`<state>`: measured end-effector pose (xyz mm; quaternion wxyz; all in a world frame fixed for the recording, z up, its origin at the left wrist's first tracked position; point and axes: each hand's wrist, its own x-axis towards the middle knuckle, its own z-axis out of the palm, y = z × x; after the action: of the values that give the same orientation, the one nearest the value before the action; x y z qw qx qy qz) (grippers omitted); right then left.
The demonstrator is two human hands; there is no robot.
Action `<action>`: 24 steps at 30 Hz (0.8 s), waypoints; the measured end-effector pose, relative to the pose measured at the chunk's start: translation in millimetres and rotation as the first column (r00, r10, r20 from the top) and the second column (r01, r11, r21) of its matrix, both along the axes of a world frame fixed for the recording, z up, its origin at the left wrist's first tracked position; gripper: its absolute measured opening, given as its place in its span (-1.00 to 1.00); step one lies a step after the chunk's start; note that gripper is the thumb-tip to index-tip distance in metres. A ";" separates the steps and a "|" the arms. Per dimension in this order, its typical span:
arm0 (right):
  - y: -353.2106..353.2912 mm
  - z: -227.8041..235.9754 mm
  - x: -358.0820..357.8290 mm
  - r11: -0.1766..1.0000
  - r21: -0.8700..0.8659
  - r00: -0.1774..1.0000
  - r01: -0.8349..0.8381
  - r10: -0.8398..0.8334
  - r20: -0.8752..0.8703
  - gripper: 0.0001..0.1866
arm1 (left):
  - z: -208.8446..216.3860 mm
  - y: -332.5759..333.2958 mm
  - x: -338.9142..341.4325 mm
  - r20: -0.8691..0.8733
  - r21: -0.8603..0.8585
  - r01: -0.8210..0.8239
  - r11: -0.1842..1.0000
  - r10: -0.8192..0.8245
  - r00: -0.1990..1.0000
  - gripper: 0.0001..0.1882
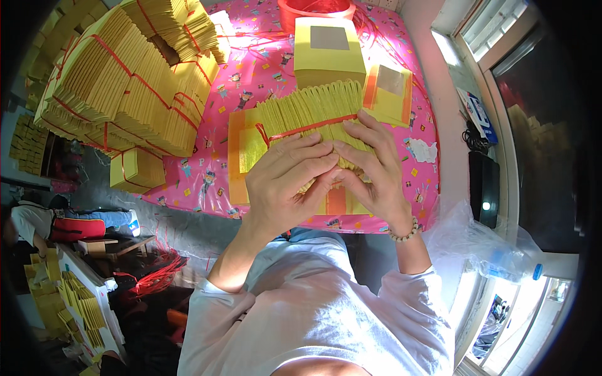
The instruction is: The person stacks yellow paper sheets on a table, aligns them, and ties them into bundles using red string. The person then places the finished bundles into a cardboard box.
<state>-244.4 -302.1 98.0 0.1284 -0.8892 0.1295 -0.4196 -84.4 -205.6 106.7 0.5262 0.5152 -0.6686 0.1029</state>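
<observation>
A bundle of folded yellow paper (310,106), its looped folds standing in a row, sits near the table's front edge. A red tie (313,127) runs across its middle, with a loose end at the left. My left hand (291,175) grips the near left part of the bundle, fingers bent over it. From the right, my right hand (374,166) closes on the same bundle, and both thumbs meet at its near side. Below the bundle lie yellow sheets with orange borders and a gold patch (246,150). What the fingertips press is partly hidden.
Tall stacks of tied yellow paper bundles (125,81) fill the table's left. Behind my hands stand a yellow paper block (327,53) and a red basin (316,7); bordered sheets (392,94) lie right. A co-worker (37,222) is at lower left. Clear plastic (483,250) hangs right.
</observation>
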 end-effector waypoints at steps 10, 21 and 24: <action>-3.6 1.2 -4.8 0.996 0.052 0.998 -0.069 0.069 0.001 -0.56 | -0.5 3.9 0.9 -0.011 0.016 -0.016 1.000 0.016 1.000 -0.69; -5.6 0.8 -7.4 0.991 0.092 0.995 -0.095 0.092 0.037 -0.63 | 3.6 3.1 -0.3 0.080 0.039 -0.034 0.999 0.031 0.996 -0.69; -7.8 1.0 -7.4 0.992 0.078 0.994 -0.102 0.100 0.037 -0.64 | 4.5 3.7 -0.8 0.069 0.058 -0.032 0.998 0.028 0.997 -0.69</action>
<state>-251.8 -309.9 99.0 0.1872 -0.8817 0.0988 -0.4217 -85.2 -202.0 111.2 0.4861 0.5365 -0.6812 0.1085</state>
